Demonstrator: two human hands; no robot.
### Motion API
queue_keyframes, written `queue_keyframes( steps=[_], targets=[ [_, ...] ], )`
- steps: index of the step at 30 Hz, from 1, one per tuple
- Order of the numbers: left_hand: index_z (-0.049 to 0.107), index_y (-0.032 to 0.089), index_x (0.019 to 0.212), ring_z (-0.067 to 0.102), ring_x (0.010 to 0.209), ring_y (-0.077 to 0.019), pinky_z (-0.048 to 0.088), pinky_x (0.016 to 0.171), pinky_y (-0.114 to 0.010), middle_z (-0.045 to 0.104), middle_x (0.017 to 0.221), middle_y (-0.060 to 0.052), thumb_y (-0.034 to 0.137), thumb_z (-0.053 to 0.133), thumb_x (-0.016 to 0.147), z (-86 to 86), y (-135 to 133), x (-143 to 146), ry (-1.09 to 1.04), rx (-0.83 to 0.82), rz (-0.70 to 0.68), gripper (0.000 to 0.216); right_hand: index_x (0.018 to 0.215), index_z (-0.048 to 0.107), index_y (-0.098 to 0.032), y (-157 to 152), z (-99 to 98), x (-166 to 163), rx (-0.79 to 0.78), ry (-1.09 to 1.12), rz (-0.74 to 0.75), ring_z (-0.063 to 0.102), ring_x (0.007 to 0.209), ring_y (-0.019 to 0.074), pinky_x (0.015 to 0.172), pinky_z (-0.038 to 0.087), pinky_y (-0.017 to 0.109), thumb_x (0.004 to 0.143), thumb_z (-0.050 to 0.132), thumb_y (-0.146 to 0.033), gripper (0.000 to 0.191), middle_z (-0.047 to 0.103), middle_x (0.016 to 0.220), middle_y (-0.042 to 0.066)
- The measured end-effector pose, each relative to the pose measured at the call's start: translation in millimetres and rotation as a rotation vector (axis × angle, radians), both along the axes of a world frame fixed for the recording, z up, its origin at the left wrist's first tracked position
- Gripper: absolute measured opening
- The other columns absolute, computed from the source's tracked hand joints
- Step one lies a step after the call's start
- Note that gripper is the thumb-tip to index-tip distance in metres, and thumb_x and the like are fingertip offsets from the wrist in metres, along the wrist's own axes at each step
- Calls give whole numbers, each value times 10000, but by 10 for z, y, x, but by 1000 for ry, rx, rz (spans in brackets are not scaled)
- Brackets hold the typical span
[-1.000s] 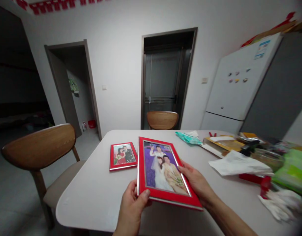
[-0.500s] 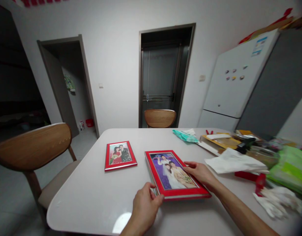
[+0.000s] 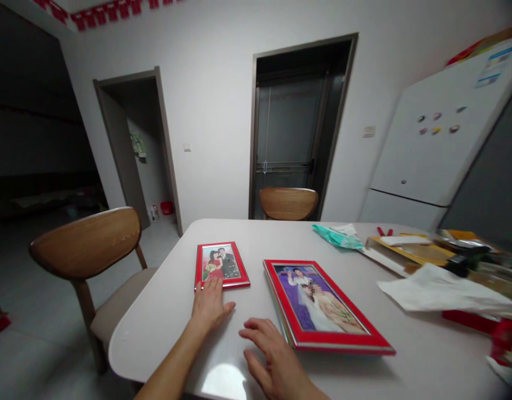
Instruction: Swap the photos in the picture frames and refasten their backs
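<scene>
A small red picture frame (image 3: 242, 282) lies face up on the left half of the white table (image 3: 168, 328), its photo showing two people, one in a red dress. The fingertips of my left hand (image 3: 209, 304) reach its near edge, fingers stretched out and thumb apart. To the right lies a larger red picture frame (image 3: 339, 340) with a wedding photo on a purple background, its near side raised a little off the table. My right hand (image 3: 270, 355) is just left of this larger frame, fingers spread and bent, holding nothing.
A green-and-white plastic wrapper (image 3: 339, 238) lies at the back. On the right are a white sheet (image 3: 443, 289), a yellow envelope (image 3: 418, 253) and other clutter. Wooden chairs stand at the left (image 3: 89, 244) and far side (image 3: 288, 203). A white fridge (image 3: 431, 150) is behind.
Both hands have let go of the larger frame. My left hand has moved left and forward to the small frame; my right hand has moved left and nearer. The view has turned left.
</scene>
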State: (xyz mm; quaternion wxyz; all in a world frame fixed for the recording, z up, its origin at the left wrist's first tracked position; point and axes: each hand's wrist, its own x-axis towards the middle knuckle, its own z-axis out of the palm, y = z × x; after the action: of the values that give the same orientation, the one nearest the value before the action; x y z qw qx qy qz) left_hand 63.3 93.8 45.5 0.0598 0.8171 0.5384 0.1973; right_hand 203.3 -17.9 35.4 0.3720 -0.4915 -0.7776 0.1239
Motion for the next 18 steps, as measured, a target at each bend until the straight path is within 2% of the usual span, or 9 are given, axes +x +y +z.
queue_keyframes(
  steps=[4,8,11,13,18],
  targets=[
    [493,116,1097,415,1091,-310,256,944,-427,531,1128,-121,355,540,654,125,-279,-92,57,21,-12,506,995,574,-175,158,-132,17,-34,-16,-55,481,965,213,844,393,365,726,446,-164,298,543,1016,118],
    [562,164,986,449,1040,-328,300,918,-460,556,1061,-113,369,663,516,115,-730,-193,85,-4,-34,522,904,592,-196,213,-194,98,-56,-61,-23,512,808,178,720,421,308,770,396,-184,237,557,844,74],
    [500,130,1086,419,1081,-339,287,937,-485,514,1135,-146,352,687,495,10,-996,-252,72,-61,-62,658,861,590,-192,250,-178,124,-73,-84,-23,505,720,149,647,414,264,792,370,-215,232,521,768,42],
    [471,90,1113,402,1099,-347,290,938,-494,482,1172,-179,336,691,501,-97,-1082,-286,59,-68,-76,695,856,587,-191,290,-164,139,-77,-77,-27,504,706,141,634,411,255,796,364,-224,234,506,754,33],
    [481,152,1074,453,1042,-330,368,878,-484,502,1152,-140,316,715,477,-393,-1138,-343,8,105,-220,662,956,561,-183,319,-160,146,-83,42,-100,529,799,163,732,422,297,782,389,-243,252,555,871,67]
  ],
)
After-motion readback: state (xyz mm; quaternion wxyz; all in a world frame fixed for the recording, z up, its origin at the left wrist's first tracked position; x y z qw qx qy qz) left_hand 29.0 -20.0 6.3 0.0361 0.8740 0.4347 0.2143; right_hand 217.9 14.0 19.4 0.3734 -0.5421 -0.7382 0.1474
